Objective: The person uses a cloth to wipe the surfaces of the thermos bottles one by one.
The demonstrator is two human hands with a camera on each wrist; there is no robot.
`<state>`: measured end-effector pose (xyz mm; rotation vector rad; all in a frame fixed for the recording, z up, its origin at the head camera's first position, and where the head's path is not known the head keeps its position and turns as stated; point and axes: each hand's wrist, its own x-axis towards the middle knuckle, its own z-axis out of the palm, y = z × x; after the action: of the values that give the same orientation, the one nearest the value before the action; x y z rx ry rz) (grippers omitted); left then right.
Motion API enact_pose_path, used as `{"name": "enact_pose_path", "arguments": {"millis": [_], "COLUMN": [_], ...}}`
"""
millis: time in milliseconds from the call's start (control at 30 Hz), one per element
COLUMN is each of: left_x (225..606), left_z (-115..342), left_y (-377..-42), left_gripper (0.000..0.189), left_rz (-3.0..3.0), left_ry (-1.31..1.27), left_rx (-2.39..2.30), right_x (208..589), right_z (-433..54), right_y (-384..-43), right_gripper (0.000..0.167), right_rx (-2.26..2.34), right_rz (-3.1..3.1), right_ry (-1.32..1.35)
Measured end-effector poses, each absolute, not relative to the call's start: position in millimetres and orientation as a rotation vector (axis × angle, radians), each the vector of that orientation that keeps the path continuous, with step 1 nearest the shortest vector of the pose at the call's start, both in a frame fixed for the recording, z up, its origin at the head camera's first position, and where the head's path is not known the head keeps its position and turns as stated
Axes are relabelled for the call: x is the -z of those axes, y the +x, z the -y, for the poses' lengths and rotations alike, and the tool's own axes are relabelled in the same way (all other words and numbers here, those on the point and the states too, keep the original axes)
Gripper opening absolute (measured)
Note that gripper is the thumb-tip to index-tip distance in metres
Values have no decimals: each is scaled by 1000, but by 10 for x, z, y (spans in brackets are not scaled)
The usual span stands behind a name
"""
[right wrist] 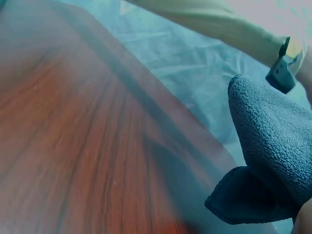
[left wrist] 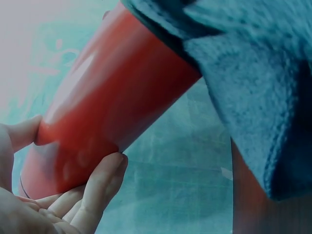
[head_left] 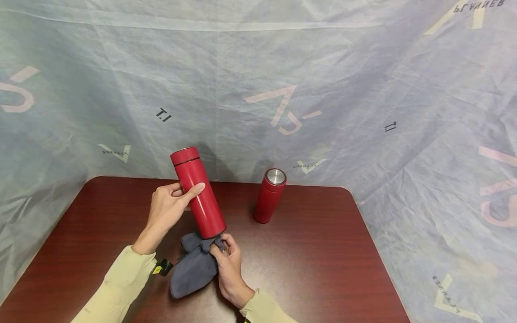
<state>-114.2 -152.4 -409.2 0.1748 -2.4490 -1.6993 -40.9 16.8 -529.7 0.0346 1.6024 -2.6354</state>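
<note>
My left hand [head_left: 167, 206] grips a red thermos flask [head_left: 202, 202] round its middle, thumb across the front, and holds it tilted above the table. A dark line rings the flask near its upper end. My right hand [head_left: 231, 269] pinches a grey-blue cloth [head_left: 195, 271] at the flask's lower end. The cloth hangs down in a fold; in the left wrist view the fuzzy cloth [left wrist: 243, 97] covers the flask's end. Only a sliver of the right hand shows in the right wrist view, beside the cloth [right wrist: 278, 141].
A second red thermos flask [head_left: 268, 199] with a silver top stands upright towards the back of the brown wooden table [head_left: 315, 260], right of the hands. Pale grey sheeting [head_left: 226, 80] with printed letters hangs close behind the table and at both sides.
</note>
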Motion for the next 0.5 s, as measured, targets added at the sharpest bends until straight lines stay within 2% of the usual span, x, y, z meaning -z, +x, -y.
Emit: {"name": "enact_pose_path", "arguments": {"millis": [500], "left_x": [4156], "left_z": [1581], "left_y": [-1160], "left_gripper": [68], "left_rz": [2429], "left_ry": [176], "left_rx": [1677], "right_x": [5209], "right_z": [-210], "right_y": [-321], "right_gripper": [24], "right_rx": [2652], "right_rz": [-1571], "right_ry": [15]}}
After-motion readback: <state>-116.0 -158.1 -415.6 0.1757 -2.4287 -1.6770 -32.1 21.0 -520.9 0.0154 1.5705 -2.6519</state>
